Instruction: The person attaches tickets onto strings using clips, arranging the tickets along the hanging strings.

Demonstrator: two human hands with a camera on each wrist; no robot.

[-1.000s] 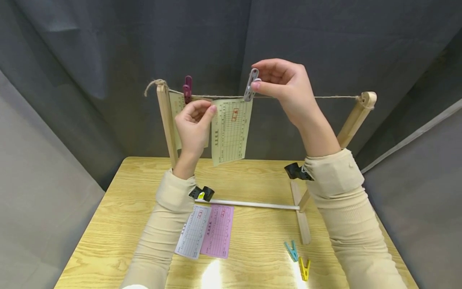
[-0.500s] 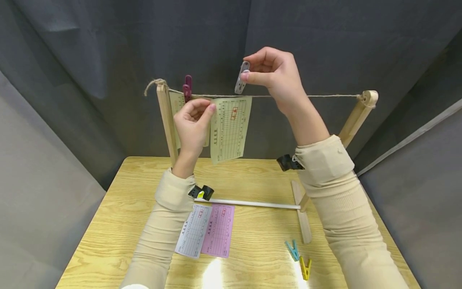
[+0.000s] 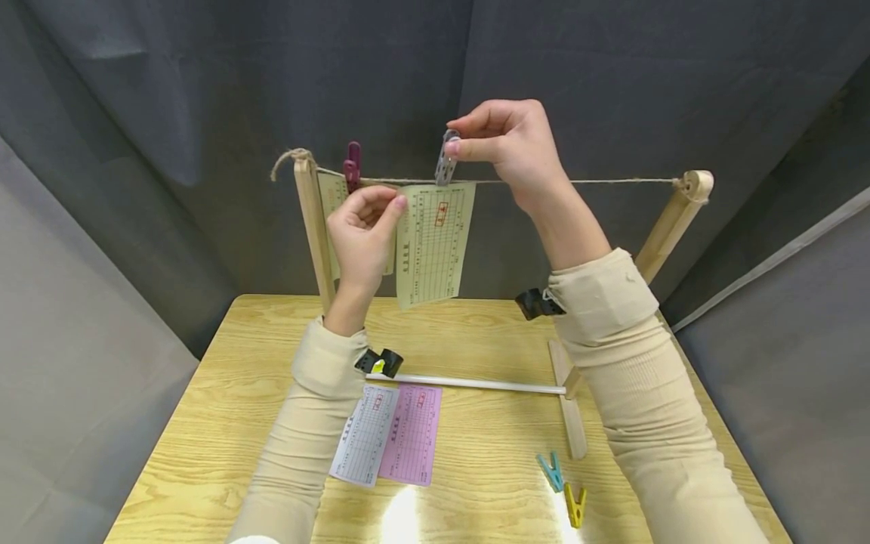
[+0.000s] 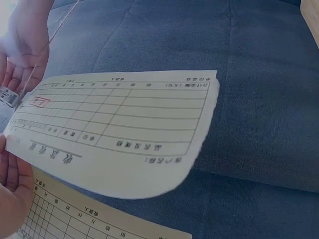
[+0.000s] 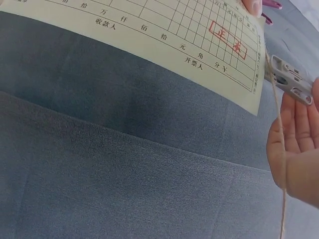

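Observation:
My left hand (image 3: 360, 234) pinches the upper left corner of a pale yellow receipt slip (image 3: 435, 249) with a red stamp, holding it up along the twine (image 3: 612, 180). A grey clothespin (image 3: 446, 157) is pinched between the thumb and fingers of my right hand (image 3: 513, 151). Its lower tip is at the top edge of the slip, near the middle. In the right wrist view the clothespin (image 5: 291, 79) lies across the twine; whether it grips the paper is unclear. Another yellow slip (image 3: 331, 196) hangs behind my left hand under a purple clothespin (image 3: 353, 166).
Wooden posts stand left (image 3: 314, 227) and right (image 3: 669, 227), with a white rod (image 3: 476, 384) low between them. On the table (image 3: 224, 423) lie a white slip (image 3: 367, 434), a pink slip (image 3: 412, 434), a blue clothespin (image 3: 551, 471) and a yellow clothespin (image 3: 575, 505).
My right hand has moved left with the grey clothespin, rising above the twine and then lowering to the slip's top edge. My left hand has stayed nearly still.

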